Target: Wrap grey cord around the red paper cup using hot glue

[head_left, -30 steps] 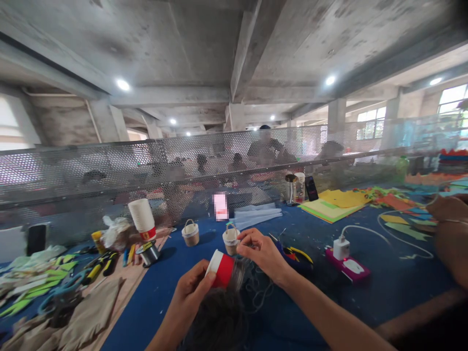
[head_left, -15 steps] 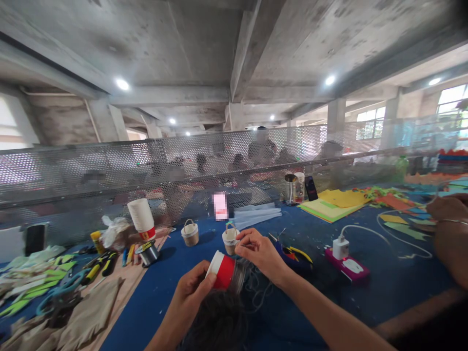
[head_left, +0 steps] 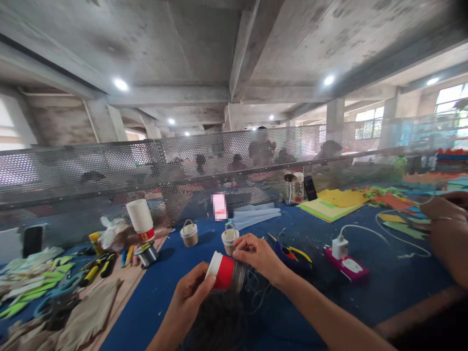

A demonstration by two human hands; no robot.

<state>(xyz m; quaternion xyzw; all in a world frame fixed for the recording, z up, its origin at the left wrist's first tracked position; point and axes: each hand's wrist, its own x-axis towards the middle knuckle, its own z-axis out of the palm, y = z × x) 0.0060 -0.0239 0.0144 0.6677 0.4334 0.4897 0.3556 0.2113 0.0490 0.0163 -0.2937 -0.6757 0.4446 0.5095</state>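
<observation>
My left hand [head_left: 193, 287] is closed around a red and white paper cup [head_left: 223, 270], which lies tilted on its side with its rim to the left. Thin grey cord [head_left: 239, 277] wraps the cup's right end, and loose loops of it lie on the table below. Just above that end, my right hand [head_left: 256, 253] pinches the cord with thumb and fingertips; the strand between them is mostly hidden. Beyond the hands stand two small cup baskets with handles, one basket [head_left: 229, 240] just behind my right fingers and the other basket [head_left: 189, 235] further left.
Pliers [head_left: 298, 256] and a purple power block [head_left: 347, 263] lie to the right. Stacked paper cups [head_left: 139, 219], a wire spool [head_left: 146, 254] and scissors [head_left: 58, 292] are on the left. Coloured sheets [head_left: 332, 202] lie behind. Another person's arm [head_left: 448, 234] reaches in at the right edge.
My right hand has shifted very slightly left and down beside the cup. The cup stays in my left hand, almost unmoved.
</observation>
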